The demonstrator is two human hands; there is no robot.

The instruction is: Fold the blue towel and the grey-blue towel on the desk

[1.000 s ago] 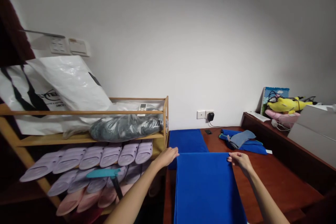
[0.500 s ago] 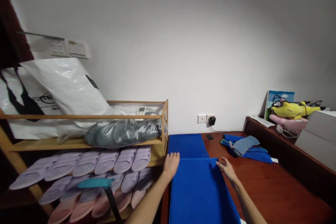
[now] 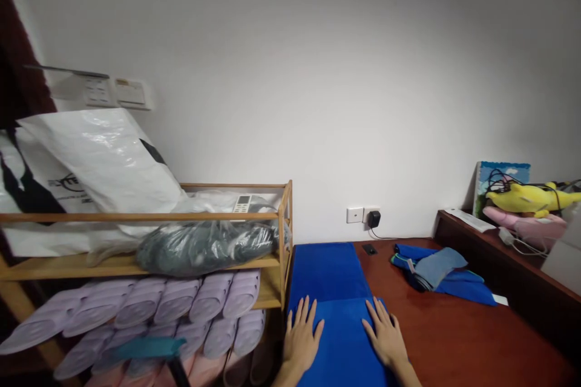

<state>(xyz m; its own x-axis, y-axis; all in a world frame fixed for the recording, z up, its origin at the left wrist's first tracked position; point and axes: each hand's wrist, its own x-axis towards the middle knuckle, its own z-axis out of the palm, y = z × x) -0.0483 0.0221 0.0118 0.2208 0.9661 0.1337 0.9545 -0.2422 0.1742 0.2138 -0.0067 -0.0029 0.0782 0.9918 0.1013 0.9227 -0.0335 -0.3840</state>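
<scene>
A blue cloth point(image 3: 344, 338) lies folded in layers along the left side of the reddish-brown table point(image 3: 454, 338), its upper layer ending just beyond my fingertips. My left hand point(image 3: 302, 334) rests flat on the cloth's left side with fingers spread. On its right side my right hand point(image 3: 385, 334) lies palm down, fingers apart. Neither hand grips anything. The far end of the cloth reaches toward the wall. To the right sits a crumpled blue cloth point(image 3: 467, 287) with a grey-blue cloth point(image 3: 441, 267) on top.
A wooden rack point(image 3: 284, 254) stands at left with lilac slippers point(image 3: 177, 299), a white bag point(image 3: 109, 151) and a plastic-wrapped dark bundle point(image 3: 195, 248). A teal-topped object point(image 3: 147, 347) is in front. A black plug point(image 3: 374, 219) is in the wall. A yellow plush toy point(image 3: 526, 198) lies on the right ledge.
Both hands have let go of the cloth's raised layer and now press flat on it, nearer to me. That layer now lies flatter. The view has shifted slightly.
</scene>
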